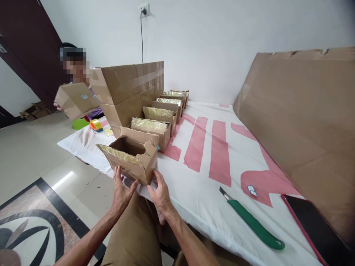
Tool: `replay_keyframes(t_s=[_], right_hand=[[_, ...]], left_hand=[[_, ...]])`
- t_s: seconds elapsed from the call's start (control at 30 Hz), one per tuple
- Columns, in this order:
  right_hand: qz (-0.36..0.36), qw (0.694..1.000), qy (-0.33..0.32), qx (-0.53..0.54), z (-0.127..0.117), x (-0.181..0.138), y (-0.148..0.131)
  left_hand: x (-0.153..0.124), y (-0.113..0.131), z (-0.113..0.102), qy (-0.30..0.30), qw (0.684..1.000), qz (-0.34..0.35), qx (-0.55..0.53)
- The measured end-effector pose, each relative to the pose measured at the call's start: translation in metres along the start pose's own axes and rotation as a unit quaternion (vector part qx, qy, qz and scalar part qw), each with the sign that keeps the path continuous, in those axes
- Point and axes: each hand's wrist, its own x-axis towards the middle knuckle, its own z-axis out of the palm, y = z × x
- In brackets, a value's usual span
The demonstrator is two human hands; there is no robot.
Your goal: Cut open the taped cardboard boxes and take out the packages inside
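Note:
A small cardboard box point(126, 161) with an open top and torn flaps sits at the table's near edge. Yellowish tape runs along its raised front flap, and one side has a ragged notch. My left hand point(122, 190) has its fingers against the front wall and its thumb by the bottom edge. At the right lower corner, my right hand point(161, 190) grips the same box between thumb and fingers. Directly behind stands another open cardboard box point(151, 126) with clear tape, first in a row of several similar ones reaching toward the wall.
Stacked closed cartons point(122, 85) stand left of the row. Another person point(93, 92) holds a carton point(76, 99) beyond them. A green utility knife point(252, 223), a phone point(313, 229) and a large cardboard sheet point(299, 111) are on the right. A tape roll point(95, 125) lies at left.

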Motion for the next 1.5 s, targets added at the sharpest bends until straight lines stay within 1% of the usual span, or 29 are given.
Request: replay_keyframes(t_s=[0.27,0.5,0.7,0.93,1.13,1.23,1.33,1.4,1.5], right_hand=[[0.002,1.000,-0.004,0.000,-0.001,0.000,0.002],[0.005,1.000,-0.007,-0.004,-0.001,-0.001,0.001],[0.024,1.000,0.005,-0.003,0.002,-0.003,-0.001],[0.038,0.999,0.004,0.012,0.004,-0.004,0.000],[0.033,0.999,0.013,0.013,0.002,-0.003,0.000],[0.027,0.999,0.018,0.011,-0.001,0.000,-0.002],[0.027,0.999,0.020,0.015,-0.004,0.001,-0.003],[0.031,0.999,0.020,0.022,-0.006,0.003,-0.002],[0.040,0.999,0.013,0.035,-0.008,0.005,-0.001]], left_hand=[[-0.001,-0.002,0.006,0.006,1.000,0.000,0.028],[0.002,-0.004,0.012,0.008,1.000,-0.002,0.022],[0.010,-0.006,0.013,-0.008,1.000,-0.008,0.013],[0.022,-0.004,0.020,-0.004,1.000,-0.009,0.002],[0.025,-0.005,0.023,-0.003,1.000,-0.007,0.009],[0.023,-0.005,0.021,-0.009,1.000,-0.012,0.019],[0.016,-0.005,0.013,-0.017,0.999,-0.011,0.025],[0.010,-0.002,0.002,-0.015,0.999,0.015,0.041],[0.009,0.006,-0.024,0.012,0.992,0.090,0.084]])
